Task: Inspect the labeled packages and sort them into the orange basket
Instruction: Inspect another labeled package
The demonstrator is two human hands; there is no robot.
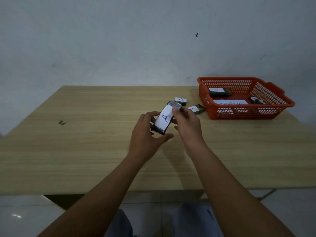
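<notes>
A dark package with a white label marked "A" (164, 118) is held above the table between both hands. My left hand (147, 134) cups its lower end with curled fingers and thumb. My right hand (187, 124) pinches its upper end. Two more packages labelled "A" lie on the table behind: one (180, 100) farther back, one (195, 109) close to the orange basket (246, 113). Inside the basket lie a labelled package (219, 92) at the back, another dark package (257, 100) at the right, and a white paper sheet (230, 102) with writing.
The wooden table (85, 142) ends at a grey wall behind. A small dark scrap (62, 123) lies on the table at the left. My knees show below the table's near edge.
</notes>
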